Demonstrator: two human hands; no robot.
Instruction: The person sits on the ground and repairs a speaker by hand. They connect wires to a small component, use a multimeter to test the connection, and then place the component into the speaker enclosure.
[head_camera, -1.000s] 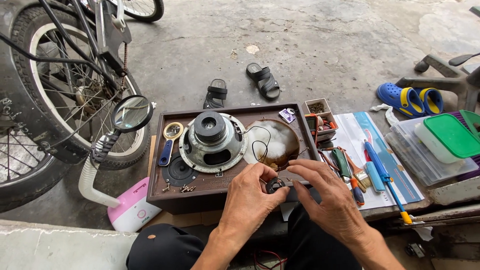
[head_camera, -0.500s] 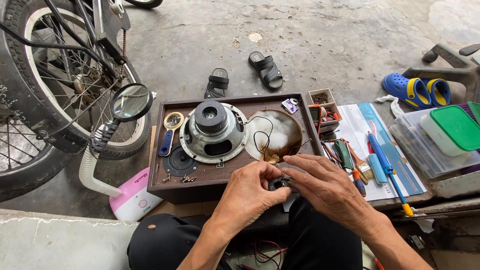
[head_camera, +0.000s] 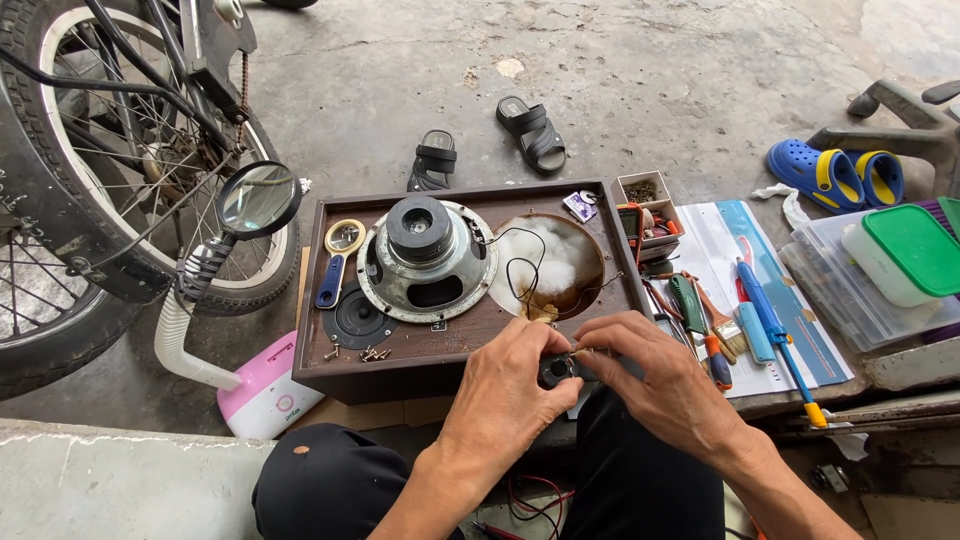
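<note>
Black, small and round, a speaker part (head_camera: 556, 371) sits pinched between left hand (head_camera: 520, 385) and right hand (head_camera: 645, 375), just before the wooden speaker cabinet (head_camera: 470, 330). It looks light and rigid; its thin wires seem fragile, so hold the rim.

I see a small black round part (head_camera: 556, 371) — ring-shaped, with a pale centre — pinched between my two hands just in front of the brown speaker cabinet's near edge. It sits roughly face-up. A thin wire seems to run from it, though fingers hide most of it.
</note>
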